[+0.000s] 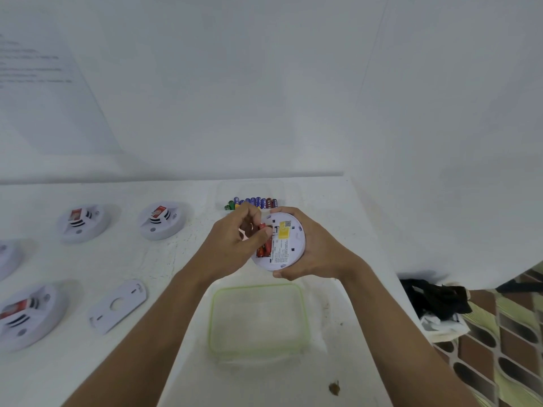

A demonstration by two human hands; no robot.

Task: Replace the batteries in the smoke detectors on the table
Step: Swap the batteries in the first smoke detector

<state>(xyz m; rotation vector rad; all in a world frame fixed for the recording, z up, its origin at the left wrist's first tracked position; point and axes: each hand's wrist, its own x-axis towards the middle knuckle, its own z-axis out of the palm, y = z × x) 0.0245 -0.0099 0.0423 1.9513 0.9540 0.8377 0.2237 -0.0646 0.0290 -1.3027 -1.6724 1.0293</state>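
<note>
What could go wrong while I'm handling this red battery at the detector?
The red battery pinched in your left hand could slip and roll off the table. The detector rests only in your right hand, so prying hard might tip it. Old cells might get mixed with the batteries behind.

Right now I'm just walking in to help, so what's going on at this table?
A person holds an upturned smoke detector in the right hand while the left hand pinches a red battery at its open compartment. Spare batteries lie in a row behind it; more detectors and a backplate lie to the left.
</note>
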